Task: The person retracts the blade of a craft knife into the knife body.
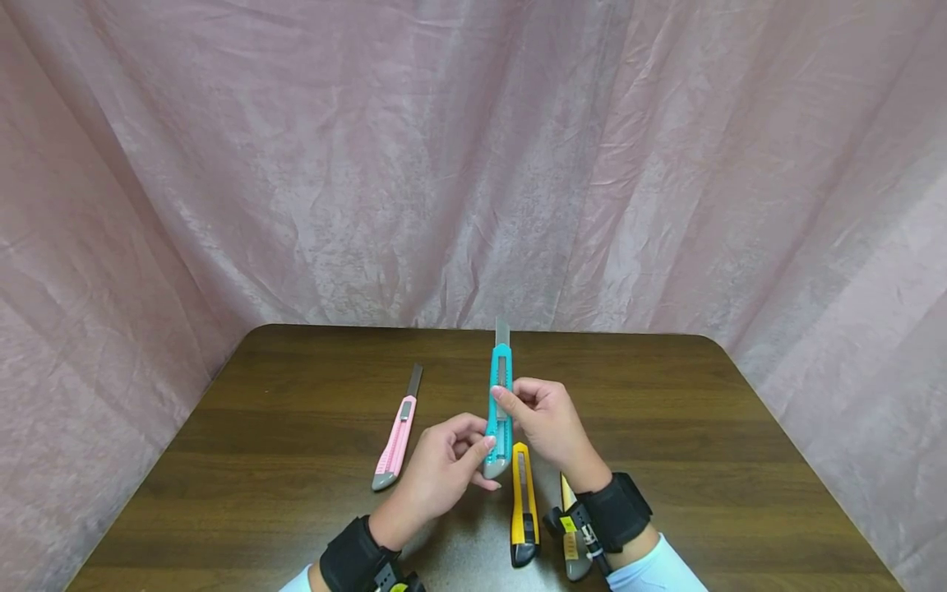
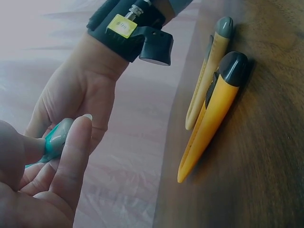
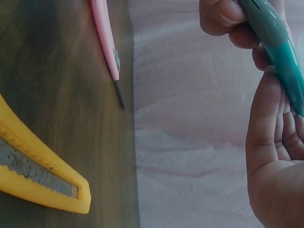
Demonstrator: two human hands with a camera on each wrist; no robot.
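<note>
A teal utility knife (image 1: pixel 502 355) with a grey butt is held up over the table, its blade extended and pointing away from me. My left hand (image 1: pixel 442 464) pinches it near the butt, thumb on top. Higher on the handle, my right hand (image 1: pixel 549 418) grips it, with the thumb lying over the slider area. The left wrist view shows the grey butt (image 2: pixel 60 137) between the left thumb and fingers. Just below the hands lies a yellow utility knife (image 1: pixel 518 510) with a black butt. Left of my left hand lies a pink utility knife (image 1: pixel 398 437), blade extended.
A pale yellow utility knife (image 2: pixel 214 59) lies beside the yellow one, partly hidden under my right wrist in the head view. The brown wooden table (image 1: pixel 311 395) has rounded far corners. Behind it hangs a pink curtain (image 1: pixel 444 164).
</note>
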